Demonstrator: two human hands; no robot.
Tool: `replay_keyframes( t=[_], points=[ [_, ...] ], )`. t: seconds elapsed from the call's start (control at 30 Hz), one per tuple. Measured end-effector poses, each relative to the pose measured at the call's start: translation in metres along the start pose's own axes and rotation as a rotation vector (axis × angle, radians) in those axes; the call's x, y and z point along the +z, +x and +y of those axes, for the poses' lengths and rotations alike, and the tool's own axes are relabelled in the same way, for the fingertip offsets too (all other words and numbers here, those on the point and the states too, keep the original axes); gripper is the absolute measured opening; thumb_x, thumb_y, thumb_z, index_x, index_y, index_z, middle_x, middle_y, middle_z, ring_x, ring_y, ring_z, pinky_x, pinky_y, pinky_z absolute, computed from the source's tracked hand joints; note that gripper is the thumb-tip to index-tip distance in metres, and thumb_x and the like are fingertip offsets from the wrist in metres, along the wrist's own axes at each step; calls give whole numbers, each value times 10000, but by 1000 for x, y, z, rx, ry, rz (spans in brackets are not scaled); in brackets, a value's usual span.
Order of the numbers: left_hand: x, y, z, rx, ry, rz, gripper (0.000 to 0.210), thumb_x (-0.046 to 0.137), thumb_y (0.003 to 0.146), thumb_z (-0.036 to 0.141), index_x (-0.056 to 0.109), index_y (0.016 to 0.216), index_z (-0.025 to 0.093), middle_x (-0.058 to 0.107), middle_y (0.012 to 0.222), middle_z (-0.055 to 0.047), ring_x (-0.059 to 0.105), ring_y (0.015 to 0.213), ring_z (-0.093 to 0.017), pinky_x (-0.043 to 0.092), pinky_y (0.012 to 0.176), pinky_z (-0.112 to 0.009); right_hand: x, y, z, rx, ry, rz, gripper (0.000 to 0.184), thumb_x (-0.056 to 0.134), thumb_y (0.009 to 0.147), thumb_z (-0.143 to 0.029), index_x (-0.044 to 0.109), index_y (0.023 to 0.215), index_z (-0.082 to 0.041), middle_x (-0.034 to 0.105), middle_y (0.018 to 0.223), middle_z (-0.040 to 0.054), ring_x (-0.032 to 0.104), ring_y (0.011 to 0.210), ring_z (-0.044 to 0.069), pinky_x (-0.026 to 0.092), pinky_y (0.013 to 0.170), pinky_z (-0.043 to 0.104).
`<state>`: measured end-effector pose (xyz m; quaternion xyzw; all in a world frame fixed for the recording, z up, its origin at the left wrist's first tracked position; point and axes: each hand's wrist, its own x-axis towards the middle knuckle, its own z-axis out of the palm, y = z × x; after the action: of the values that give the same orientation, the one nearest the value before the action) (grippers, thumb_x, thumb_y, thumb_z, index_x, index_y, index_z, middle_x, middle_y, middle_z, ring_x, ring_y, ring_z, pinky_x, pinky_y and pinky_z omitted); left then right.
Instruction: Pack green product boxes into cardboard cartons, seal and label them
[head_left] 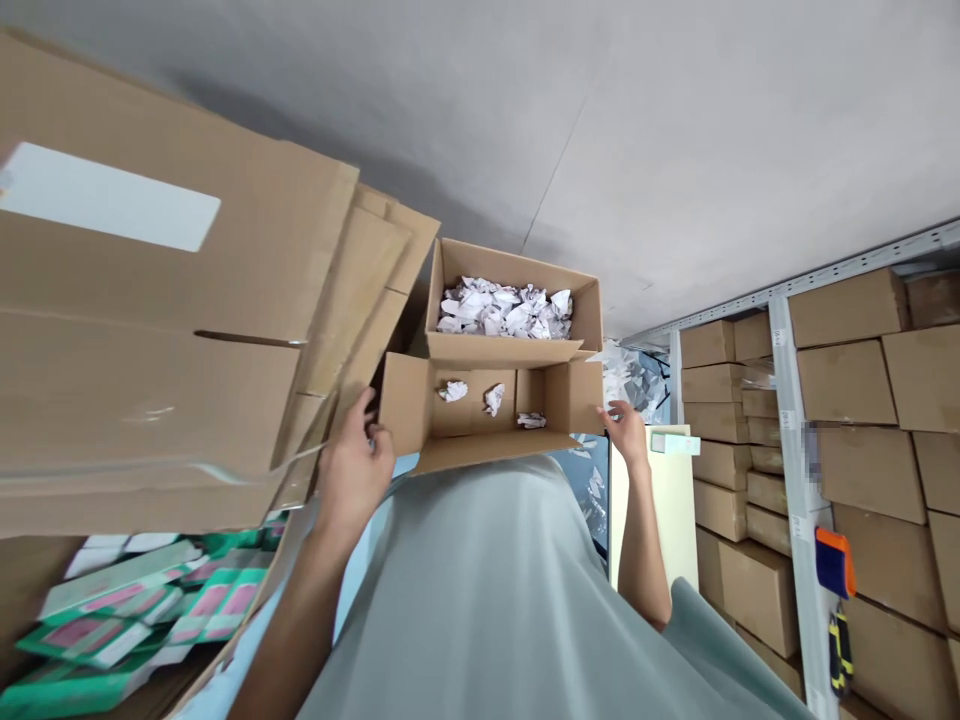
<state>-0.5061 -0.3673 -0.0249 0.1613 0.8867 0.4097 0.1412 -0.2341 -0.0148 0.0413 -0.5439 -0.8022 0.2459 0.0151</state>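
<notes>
An open cardboard box (472,448) sits just in front of me, with its side flaps spread outward. Three crumpled pieces of white paper (454,391) lie apart on its bottom. Beside the left flap (405,403) is my left hand (356,458), its fingers half curled and apart; whether it touches the flap I cannot tell. My right hand (626,434) has thumb and fingers pinched at the outer edge of the right flap (586,397). Directly behind stands a second open box (517,350), filled with crumpled white paper (506,308).
Flattened cardboard sheets (150,390) lean at the left, above a carton of green-and-white packets (142,600). A small pale green box (675,443) rests on a cream surface (656,520) at right. Metal shelving (795,400) with stacked cartons stands farther right. A grey wall (675,130) rises behind.
</notes>
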Motion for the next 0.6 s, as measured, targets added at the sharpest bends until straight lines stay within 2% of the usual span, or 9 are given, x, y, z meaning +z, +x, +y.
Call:
replay_keyframes(
  t=[0.1, 0.17, 0.3, 0.43, 0.5, 0.6],
  points=[
    [1, 13, 8, -37, -66, 25, 609, 553, 1001, 278, 593, 1598, 165, 719, 1553, -175, 800, 1207, -298, 636, 1122, -500, 11, -3, -1, 0, 66, -15, 472, 684, 939, -662, 806, 975, -208, 869, 962, 140, 808, 863, 326, 581, 792, 396],
    [1, 18, 12, -33, -95, 37, 652, 634, 977, 359, 577, 1599, 172, 729, 1532, -177, 815, 1106, -286, 671, 1040, -485, 15, -7, -4, -22, 86, -9, 484, 649, 958, -674, 800, 907, -216, 866, 940, 136, 800, 855, 314, 581, 789, 387],
    [2, 21, 11, -2, -110, 9, 750, 679, 922, 363, 528, 1642, 217, 751, 1471, -170, 813, 975, -284, 705, 913, -487, 16, -24, -7, -35, 85, -6, 449, 620, 977, -619, 803, 893, -218, 851, 881, 117, 765, 791, 278, 570, 768, 358],
    [4, 18, 16, 28, -159, -37, 753, 651, 944, 410, 517, 1665, 235, 758, 1443, -158, 814, 983, -272, 718, 883, -457, 5, -57, -1, 1, 90, 38, 475, 576, 986, -636, 805, 917, -226, 851, 898, 101, 734, 745, 256, 542, 744, 344],
    [5, 18, 25, 57, -187, -69, 745, 646, 959, 459, 526, 1663, 250, 756, 1441, -148, 811, 978, -260, 718, 886, -441, -6, -78, 5, 41, 99, 90, 494, 568, 987, -656, 801, 916, -226, 849, 905, 97, 718, 718, 247, 528, 729, 339],
    [11, 20, 43, 143, -197, -128, 718, 641, 968, 508, 559, 1638, 262, 732, 1455, -153, 799, 937, -261, 711, 936, -484, -24, -110, 19, 106, 115, 151, 497, 577, 991, -666, 785, 889, -227, 826, 850, 84, 686, 675, 232, 501, 689, 326]
  ],
)
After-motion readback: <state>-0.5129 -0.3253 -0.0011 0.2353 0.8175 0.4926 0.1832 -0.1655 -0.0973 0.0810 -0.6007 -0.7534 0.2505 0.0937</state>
